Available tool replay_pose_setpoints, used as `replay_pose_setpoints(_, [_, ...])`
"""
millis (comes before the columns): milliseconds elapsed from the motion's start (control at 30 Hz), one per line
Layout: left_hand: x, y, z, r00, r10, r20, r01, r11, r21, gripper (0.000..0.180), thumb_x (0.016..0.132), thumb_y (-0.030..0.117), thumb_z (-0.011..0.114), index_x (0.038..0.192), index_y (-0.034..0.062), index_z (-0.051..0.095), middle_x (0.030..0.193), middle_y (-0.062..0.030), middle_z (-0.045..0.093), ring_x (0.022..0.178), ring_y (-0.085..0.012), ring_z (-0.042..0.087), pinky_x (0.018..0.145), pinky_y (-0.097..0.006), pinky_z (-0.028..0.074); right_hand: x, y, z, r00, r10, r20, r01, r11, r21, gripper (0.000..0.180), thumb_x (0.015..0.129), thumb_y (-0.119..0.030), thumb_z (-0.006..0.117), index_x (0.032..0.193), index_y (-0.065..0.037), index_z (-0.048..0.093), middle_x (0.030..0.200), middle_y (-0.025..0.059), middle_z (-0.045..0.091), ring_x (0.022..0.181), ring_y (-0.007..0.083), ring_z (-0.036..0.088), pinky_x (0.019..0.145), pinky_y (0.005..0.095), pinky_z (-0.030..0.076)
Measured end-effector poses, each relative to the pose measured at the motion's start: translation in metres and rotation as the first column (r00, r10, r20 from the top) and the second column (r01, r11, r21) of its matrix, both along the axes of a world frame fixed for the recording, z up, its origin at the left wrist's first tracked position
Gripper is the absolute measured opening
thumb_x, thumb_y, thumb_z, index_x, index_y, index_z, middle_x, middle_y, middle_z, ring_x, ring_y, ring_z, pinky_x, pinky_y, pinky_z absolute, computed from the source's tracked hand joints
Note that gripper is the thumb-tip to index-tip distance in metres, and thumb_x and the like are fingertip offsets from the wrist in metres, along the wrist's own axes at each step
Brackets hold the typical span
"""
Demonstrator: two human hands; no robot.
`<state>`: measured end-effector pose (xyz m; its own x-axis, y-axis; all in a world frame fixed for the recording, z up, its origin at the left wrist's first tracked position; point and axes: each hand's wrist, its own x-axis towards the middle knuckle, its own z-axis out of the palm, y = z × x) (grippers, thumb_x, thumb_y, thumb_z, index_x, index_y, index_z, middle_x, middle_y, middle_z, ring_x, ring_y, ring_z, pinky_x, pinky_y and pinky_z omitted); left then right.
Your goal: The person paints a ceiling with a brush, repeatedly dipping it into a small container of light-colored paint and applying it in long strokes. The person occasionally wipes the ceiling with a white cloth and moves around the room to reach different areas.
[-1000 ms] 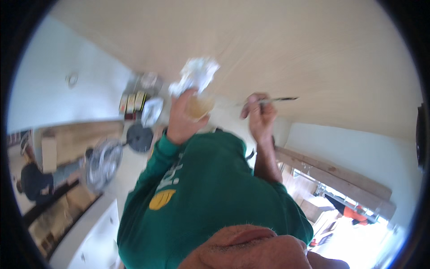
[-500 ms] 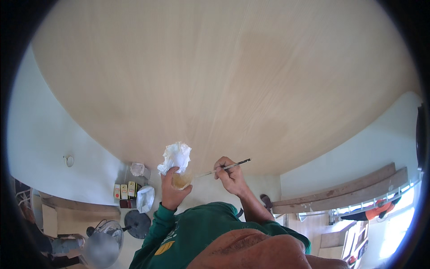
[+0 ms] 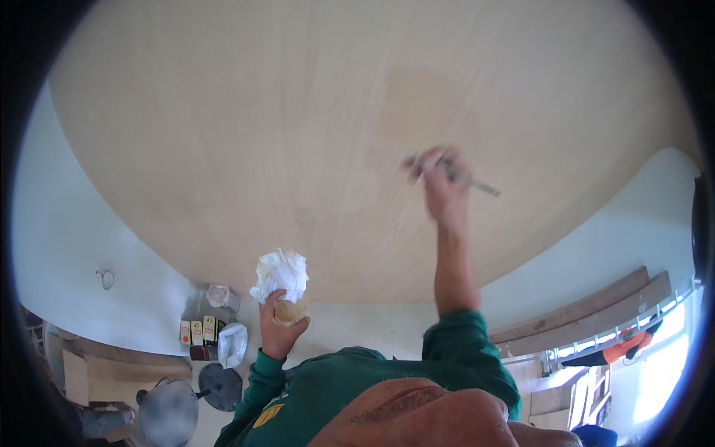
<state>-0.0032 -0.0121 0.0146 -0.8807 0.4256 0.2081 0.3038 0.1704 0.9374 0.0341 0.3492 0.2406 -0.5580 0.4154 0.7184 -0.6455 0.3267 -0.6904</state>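
1. Head view: the camera looks up at a pale wood-grain ceiling [image 3: 298, 134] that fills most of the picture; a slightly darker patch [image 3: 417, 104] lies on it, up and to the left of the raised hand.
2. The right hand [image 3: 441, 182] is lifted high on a bare forearm, up at the ceiling. Its grip is pressed together around a thin brush [image 3: 456, 176], pinching it near the middle. The brush lies slanted, one end sticking out to the hand's left, the other to its lower right. It is blurred, so whether its tip touches the ceiling cannot be told.
3. The left hand [image 3: 278, 328] is held lower, near the chest, well apart from the right. Its grip is closed around a small cup [image 3: 290, 310] of yellowish-brown stuff, with a crumpled white rag [image 3: 281, 273] bunched above the fingers in the same hold.
4. Both arms wear green sleeves [image 3: 465, 350].
5. Below the left hand, far down, are small yellow cartons [image 3: 197, 329], a white bag [image 3: 232, 344], a dark round lid [image 3: 221, 387] and a grey bucket [image 3: 167, 411].
6. At the right edge stand wooden planks [image 3: 581, 313] by a bright window [image 3: 655, 372].
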Motion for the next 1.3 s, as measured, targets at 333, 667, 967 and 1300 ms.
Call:
replay_pose_setpoints(333, [-0.001,0.008,-0.044,0.993,0.016,0.114,-0.03,0.992,0.124,0.078,0.065,0.01,0.088,0.135,0.0033,0.053,0.124,-0.0114,0.057,0.117,-0.0238,0.058,0.104,-0.039,0.047,-0.101,0.045,0.193,0.956,-0.016,-0.291,0.17,0.843,0.511,0.013,0.094,-0.013,0.074,0.096,-0.003,0.066,0.08,0.0069,0.072,0.075,0.0117,0.068,0.072,0.0275,0.054])
replay_pose_setpoints(667, [0.011,0.031,-0.061,0.968,0.131,0.213,-0.17,0.969,0.179,0.081,0.064,0.006,0.087,0.137,0.0046,0.051,0.124,-0.0104,0.056,0.115,-0.024,0.057,0.102,-0.039,0.048,-0.147,0.088,0.213,0.926,-0.137,-0.352,0.323,0.771,0.549,0.015,0.093,-0.014,0.076,0.095,-0.002,0.067,0.081,0.0071,0.072,0.076,0.0118,0.069,0.073,0.0275,0.055])
replay_pose_setpoints(967, [0.018,0.032,-0.06,0.968,0.129,0.215,-0.167,0.972,0.167,0.082,0.065,0.003,0.085,0.138,0.0052,0.049,0.125,-0.0087,0.054,0.117,-0.0225,0.055,0.103,-0.038,0.047,-0.135,0.053,0.225,0.923,-0.286,-0.257,0.382,0.754,0.534,0.016,0.091,-0.014,0.078,0.095,0.0,0.07,0.082,0.0075,0.073,0.076,0.0122,0.07,0.074,0.0276,0.057])
replay_pose_setpoints(1300, [0.02,0.031,-0.054,0.954,0.097,0.282,-0.161,0.964,0.213,0.081,0.065,0.005,0.085,0.138,0.0046,0.049,0.126,-0.0109,0.053,0.118,-0.0246,0.054,0.105,-0.039,0.045,-0.127,0.051,0.223,0.974,-0.19,-0.126,0.228,0.803,0.55,0.016,0.091,-0.014,0.077,0.095,0.001,0.071,0.081,0.0089,0.074,0.075,0.0137,0.072,0.073,0.0277,0.059])
